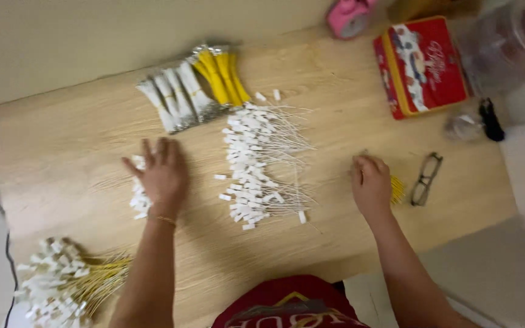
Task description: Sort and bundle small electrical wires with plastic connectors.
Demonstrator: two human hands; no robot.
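Single head-worn view, looking steeply down, close over wooden table (335, 231), slightly tilted

Red tin (420, 67) rear right, foil packs (192, 91) rear centre

L hand (162, 173) on white tags (138, 200); R hand (370, 182) by yellow ties (397, 189).

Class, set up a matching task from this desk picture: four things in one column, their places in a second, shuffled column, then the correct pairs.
Things:
1. red tin
2. eyeglasses
3. yellow bundle
4. left hand

Places:
A. beside the right hand
B. on small white tags at the desk's left
C. far right corner of the desk
D. far edge, next to the white bundles

Pairs: 1-C, 2-A, 3-D, 4-B
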